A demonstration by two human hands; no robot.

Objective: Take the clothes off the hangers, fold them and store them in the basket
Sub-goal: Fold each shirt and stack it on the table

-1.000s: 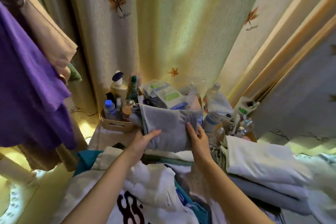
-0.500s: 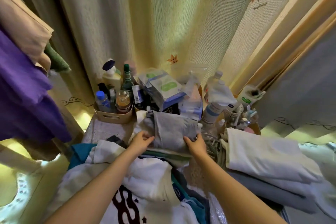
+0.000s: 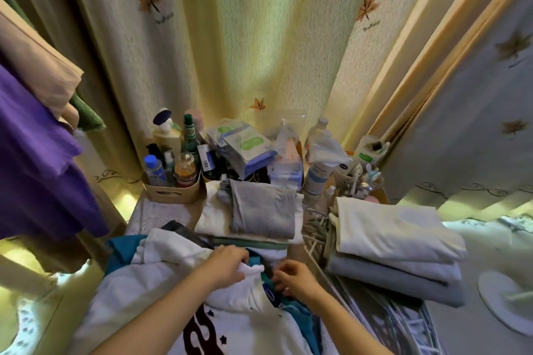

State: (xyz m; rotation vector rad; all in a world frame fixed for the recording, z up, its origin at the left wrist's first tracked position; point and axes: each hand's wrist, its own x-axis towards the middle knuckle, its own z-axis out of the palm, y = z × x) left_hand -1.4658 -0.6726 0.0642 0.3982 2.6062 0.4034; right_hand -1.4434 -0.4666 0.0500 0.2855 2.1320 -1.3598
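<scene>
**Selecting the next garment from the unfolded heap**

Lower centre: the left hand (image 3: 227, 266) has its grip pinched on the upper edge of a white garment with dark lettering (image 3: 161, 285), topmost on the loose heap. Just beside it, the right hand (image 3: 295, 279) curls its fingers against a teal garment (image 3: 302, 317) lying under the white one; whether that grip holds any cloth cannot be told. Mid-frame: a folded grey garment (image 3: 262, 210) lies on a folded white piece (image 3: 213, 215), clear of both hands. A second folded stack (image 3: 395, 239) sits at centre right. Behind these, a beige bin of bottles (image 3: 170, 194) stands against the curtain (image 3: 259, 37). Left edge: a purple garment (image 3: 34, 158) hangs unfolded. No storage basket can be identified. Judged step: the grey piece is folded and set down, and the next piece is being chosen. The next move calls for lifting the white garment free of the teal one, with both hands at its shoulders, then spreading it flat for folding.
</scene>
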